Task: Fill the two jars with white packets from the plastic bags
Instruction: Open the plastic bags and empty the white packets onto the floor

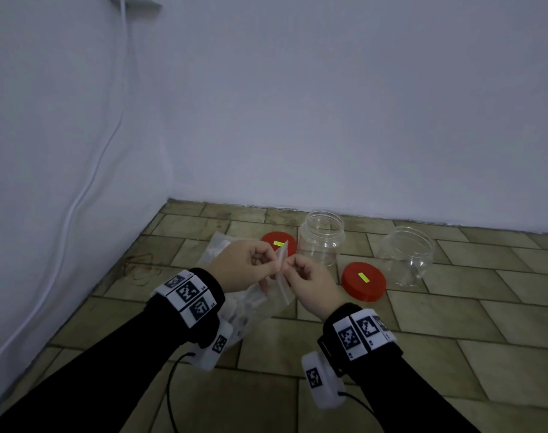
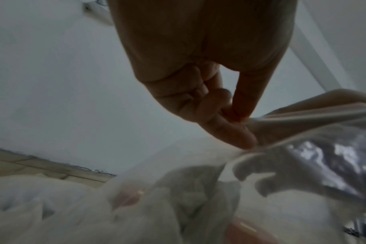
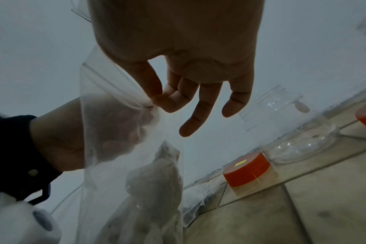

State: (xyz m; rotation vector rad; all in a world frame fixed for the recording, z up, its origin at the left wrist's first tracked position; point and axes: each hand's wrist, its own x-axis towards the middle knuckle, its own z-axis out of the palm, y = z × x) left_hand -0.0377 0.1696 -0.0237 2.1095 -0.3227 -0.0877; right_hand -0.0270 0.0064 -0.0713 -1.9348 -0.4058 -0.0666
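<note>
While both hands pinch the bag (image 1: pixel 282 276) top, left hand (image 1: pixel 244 267) and right hand (image 1: pixel 313 282) almost touch. Two open jars (image 1: pixel 322 239) stand beyond on the floor (image 1: pixel 454 323), red lids (image 1: pixel 363 281) beside them.

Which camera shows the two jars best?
The head view: both jars stand whole, open and empty on the floor. The right wrist view catches one jar faintly at the side; the left wrist view shows none.
</note>
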